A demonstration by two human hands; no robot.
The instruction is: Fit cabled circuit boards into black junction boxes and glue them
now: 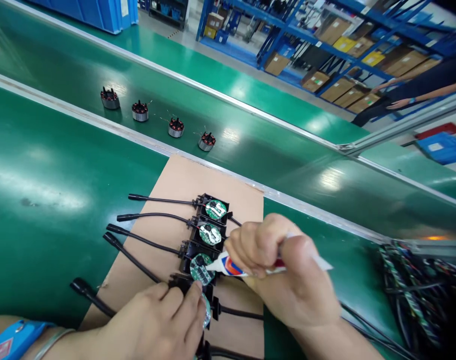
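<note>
While the left hand (156,320) pins down a black holder (177,282), the right hand (284,270) points a glue tube (230,265) at a round green board (199,267).

The right fist is closed tight around the tube. Its nozzle pokes out left of the knuckles, tip right at the edge of the third board in the row. The left fingers lie flat on top of the next holder down, not wrapped around anything. The holders sit in a row on a cardboard sheet (182,180), cables trailing left. Four little motor cores (175,127) sit on the belt behind, well apart.
</note>
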